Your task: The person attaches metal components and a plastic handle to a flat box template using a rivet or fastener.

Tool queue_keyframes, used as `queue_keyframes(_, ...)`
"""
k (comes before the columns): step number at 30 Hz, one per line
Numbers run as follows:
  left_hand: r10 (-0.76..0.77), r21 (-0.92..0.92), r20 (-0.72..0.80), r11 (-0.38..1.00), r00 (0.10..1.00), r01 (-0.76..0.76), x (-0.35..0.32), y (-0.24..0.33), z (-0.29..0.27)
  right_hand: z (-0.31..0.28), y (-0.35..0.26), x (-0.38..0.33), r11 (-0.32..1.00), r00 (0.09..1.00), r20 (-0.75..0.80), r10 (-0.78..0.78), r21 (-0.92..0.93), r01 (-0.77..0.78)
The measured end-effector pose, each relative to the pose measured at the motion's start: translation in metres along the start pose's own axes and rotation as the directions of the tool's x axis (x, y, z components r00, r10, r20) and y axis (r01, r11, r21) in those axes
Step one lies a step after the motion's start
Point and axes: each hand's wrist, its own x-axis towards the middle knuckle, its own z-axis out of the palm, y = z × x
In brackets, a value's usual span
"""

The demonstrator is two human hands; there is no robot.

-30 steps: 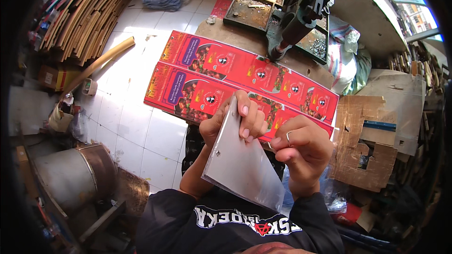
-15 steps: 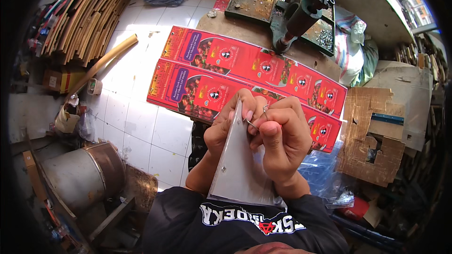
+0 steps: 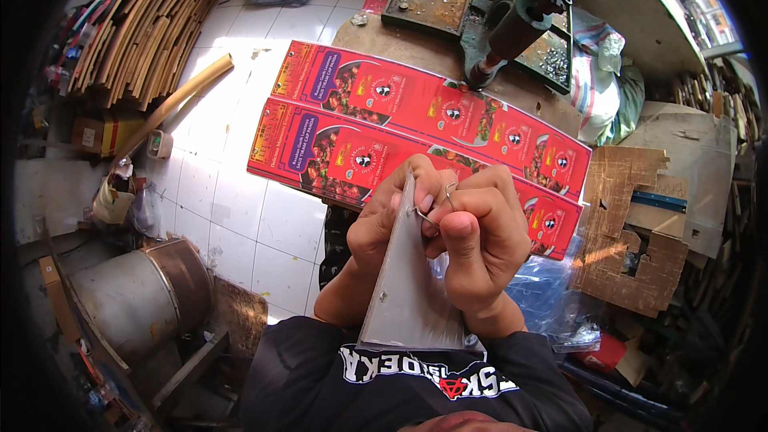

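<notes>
A stiff grey panel (image 3: 412, 296) stands tilted on edge before my chest, with small eyelets along its left edge. My left hand (image 3: 374, 228) is closed around the panel's upper part. In my right hand (image 3: 484, 244), thumb and fingers pinch a thin bent metal wire hook (image 3: 449, 194). One end of the wire meets the panel near an upper eyelet; whether it passes through is hard to make out. The fingertips of both hands almost touch there. Beyond them, red printed sheets (image 3: 336, 132) lie side by side on the worktable, partly covered by my hands.
A dark press (image 3: 512, 28) stands at the table's far side, beside metal trays (image 3: 428, 4) of small parts. Cut cardboard (image 3: 632, 232) and clear plastic (image 3: 552, 288) lie to the right. At left are stacked boards (image 3: 152, 40), a long tube (image 3: 184, 96) and a metal drum (image 3: 136, 288).
The grey panel has turned slightly more edge-on, its lower right corner shifting left. The wire hook has tilted a little in my right fingers. Both hands keep their grip.
</notes>
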Motion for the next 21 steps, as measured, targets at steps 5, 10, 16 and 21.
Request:
queue_keyframes(5, -0.009, 0.040, 0.020, 0.999, 1.000, 0.008, 0.001, 0.000, -0.006, 0.000, 0.001, 0.000, 1.000, 1.000, -0.005, 0.024, 0.016, -0.024)
queue_keyframes(10, 0.017, -0.004, 0.048, 1.000, 0.999, -0.017, 0.002, -0.002, -0.011, 0.000, 0.002, 0.001, 0.999, 0.999, 0.018, 0.031, 0.022, -0.031)
queue_keyframes(16, 0.020, -0.042, -0.031, 0.999, 0.999, -0.022, 0.000, -0.004, -0.003, 0.000, -0.002, 0.001, 0.995, 0.996, 0.026, 0.084, 0.055, -0.085)
queue_keyframes(21, 0.002, 0.053, 0.022, 0.999, 1.000, -0.003, -0.002, 0.000, -0.006, -0.001, -0.002, -0.001, 0.992, 0.996, 0.031, 0.082, 0.097, -0.085)
